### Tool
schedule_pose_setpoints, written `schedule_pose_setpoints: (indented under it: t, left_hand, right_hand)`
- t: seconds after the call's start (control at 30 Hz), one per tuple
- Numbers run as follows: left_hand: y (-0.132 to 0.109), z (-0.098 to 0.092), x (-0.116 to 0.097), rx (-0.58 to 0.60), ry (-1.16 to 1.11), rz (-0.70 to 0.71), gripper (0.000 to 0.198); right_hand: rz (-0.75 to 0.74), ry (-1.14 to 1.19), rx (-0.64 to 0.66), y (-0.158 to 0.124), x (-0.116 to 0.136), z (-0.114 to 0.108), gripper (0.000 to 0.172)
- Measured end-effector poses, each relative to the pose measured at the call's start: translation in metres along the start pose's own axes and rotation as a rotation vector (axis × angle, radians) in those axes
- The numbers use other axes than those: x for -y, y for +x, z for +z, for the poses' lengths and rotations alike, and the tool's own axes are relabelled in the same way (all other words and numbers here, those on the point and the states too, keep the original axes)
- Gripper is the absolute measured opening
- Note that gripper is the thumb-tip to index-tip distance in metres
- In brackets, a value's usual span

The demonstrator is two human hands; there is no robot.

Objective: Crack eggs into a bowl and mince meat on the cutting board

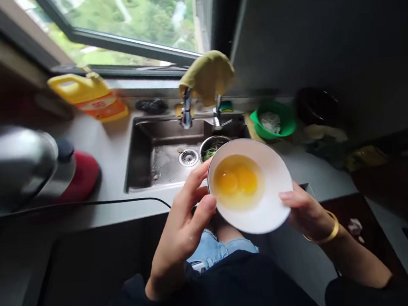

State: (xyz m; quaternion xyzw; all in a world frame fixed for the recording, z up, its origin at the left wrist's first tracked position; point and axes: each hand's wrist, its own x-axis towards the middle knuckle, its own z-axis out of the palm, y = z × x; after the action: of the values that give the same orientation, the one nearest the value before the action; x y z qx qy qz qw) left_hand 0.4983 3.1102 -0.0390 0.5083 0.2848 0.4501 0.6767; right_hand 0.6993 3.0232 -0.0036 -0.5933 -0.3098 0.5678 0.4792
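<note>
A white bowl [269,185] is held up in front of my body, before the sink's near edge. Two raw eggs [238,182] lie in it, their yolks whole, with the egg white pooled toward the left side. My left hand [186,221] grips the bowl's left rim, thumb near the front and fingers behind. On the opposite side, my right hand [307,210] holds the bowl with the thumb over the rim and the other fingers hidden beneath. A gold bangle [327,232] circles my right wrist.
Beyond the bowl is a steel sink [169,168] with a faucet [186,109] and a pot of greens [210,147]. A yellow jug [94,98] stands left, near a red-based appliance [82,175]. A black cord [122,200] crosses the counter. A green basket [283,122] sits right.
</note>
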Motion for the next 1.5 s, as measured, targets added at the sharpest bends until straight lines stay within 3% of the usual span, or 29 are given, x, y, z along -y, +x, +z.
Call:
schedule_pose_setpoints:
  t: [0.17, 0.27, 0.37, 0.5, 0.63, 0.77, 0.97, 1.1, 1.17, 1.33, 1.5]
  left_hand:
    - [0.066, 0.051, 0.07, 0.405, 0.054, -0.163, 0.054]
    - [0.094, 0.098, 0.13, 0.511, 0.01, -0.243, 0.056]
    - [0.109, 0.147, 0.19, 0.511, 0.021, -0.334, 0.056]
    - [0.118, 0.208, 0.259, 0.467, 0.091, -0.397, 0.054]
    - [0.121, 0.26, 0.312, 0.442, 0.069, -0.39, 0.056]
    - [0.124, 0.301, 0.351, 0.395, 0.079, -0.367, 0.057]
    - [0.131, 0.346, 0.382, 0.363, 0.144, -0.364, 0.055]
    - [0.137, 0.368, 0.391, 0.335, 0.125, -0.387, 0.053]
    - [0.14, 0.374, 0.393, 0.318, 0.122, -0.392, 0.054]
    - [0.149, 0.377, 0.396, 0.322, 0.18, -0.42, 0.064]
    - [0.164, 0.369, 0.381, 0.347, 0.592, -0.383, 0.076]
  right_hand:
    - [-0.049, 0.155, -0.261, 0.023, -0.05, -0.068, 0.063]
    - [-0.043, 0.211, -0.38, 0.027, -0.077, -0.12, 0.054]
    - [-0.031, 0.278, -0.49, 0.025, -0.107, -0.179, 0.043]
    - [-0.115, 0.165, -1.016, 0.013, -0.151, -0.265, 0.039]
    - [-0.073, -0.017, -1.106, -0.003, -0.175, -0.358, 0.054]
    - [-0.089, -0.225, -1.223, -0.01, -0.163, -0.462, 0.044]
    - [-0.131, -0.437, -1.288, -0.01, -0.099, -0.599, 0.038]
    - [-0.161, -0.91, -1.292, -0.004, -0.048, -0.666, 0.043]
    - [-0.128, -1.018, -1.273, 0.002, -0.028, -0.693, 0.043]
    - [0.107, -1.156, -1.205, 0.018, -0.001, -0.73, 0.029]
    - [0.098, -1.22, -1.161, 0.011, 0.023, -0.729, 0.016]
